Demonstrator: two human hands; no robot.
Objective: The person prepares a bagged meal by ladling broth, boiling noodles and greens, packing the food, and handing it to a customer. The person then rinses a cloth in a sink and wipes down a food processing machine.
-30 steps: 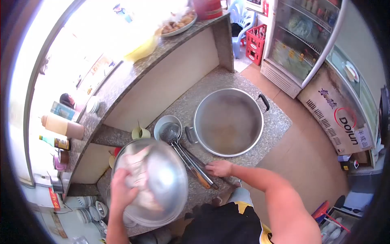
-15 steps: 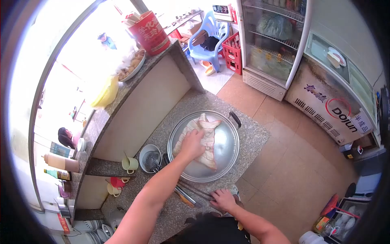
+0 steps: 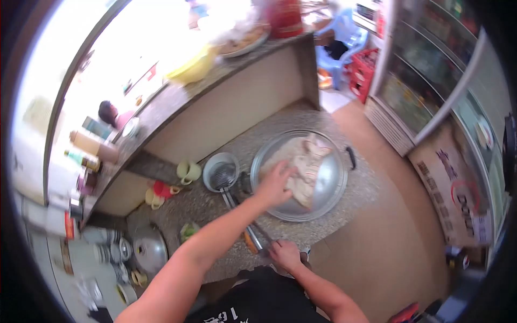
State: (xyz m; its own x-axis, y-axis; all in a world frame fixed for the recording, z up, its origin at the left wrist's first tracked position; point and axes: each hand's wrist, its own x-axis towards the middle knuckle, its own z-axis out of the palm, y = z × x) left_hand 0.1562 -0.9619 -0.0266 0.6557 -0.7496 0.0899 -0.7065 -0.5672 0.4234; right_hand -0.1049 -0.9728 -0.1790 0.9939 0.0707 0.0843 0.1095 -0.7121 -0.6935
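Note:
A silver lid (image 3: 333, 188) covers the large pot on the granite counter. A pale cloth with reddish edges (image 3: 305, 185) lies bunched across the lid. My left hand (image 3: 276, 185) rests on the cloth at the lid's centre-left, its fingers closed on the fabric. Nearer my body, my right hand (image 3: 284, 254) has its fingers curled round the near ends of long dark rods. Beside these lie a wire skimmer (image 3: 223, 175), its head in a white bowl (image 3: 208, 168), and an orange-brown tool handle (image 3: 251, 243).
A raised ledge (image 3: 177, 113) borders the counter, bearing a yellow bag (image 3: 193, 65) and a red bucket (image 3: 284, 19). Cups (image 3: 188, 172) stand below it. Another metal lid (image 3: 150, 248) is at lower left. A glass-door fridge (image 3: 425, 70) and a boxy appliance (image 3: 451, 180) stand right.
The lid and cloth went from the left side onto the open pot with my left hand. My right hand stays by the tool handles. The view has turned.

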